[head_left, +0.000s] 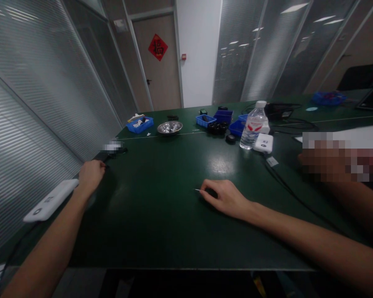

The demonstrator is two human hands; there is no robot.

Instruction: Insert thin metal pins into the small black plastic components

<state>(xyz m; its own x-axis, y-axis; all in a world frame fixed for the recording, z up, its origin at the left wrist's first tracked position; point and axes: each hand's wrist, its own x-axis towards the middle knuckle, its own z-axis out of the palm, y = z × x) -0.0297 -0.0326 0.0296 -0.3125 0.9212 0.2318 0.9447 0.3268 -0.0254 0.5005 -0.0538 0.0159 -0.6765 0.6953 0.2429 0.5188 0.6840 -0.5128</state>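
Observation:
My left hand rests curled near the left edge of the dark green table, its fingers closed around a small dark thing I cannot make out. Just behind it lies a white flat device. My right hand lies on the middle of the table, fingers pinched on a small black part with a thin metal pin sticking out to the left.
At the back stand blue bins, a metal bowl, black round parts, a water bottle and a white device. A cable runs across the right side. Another person's hand rests at right.

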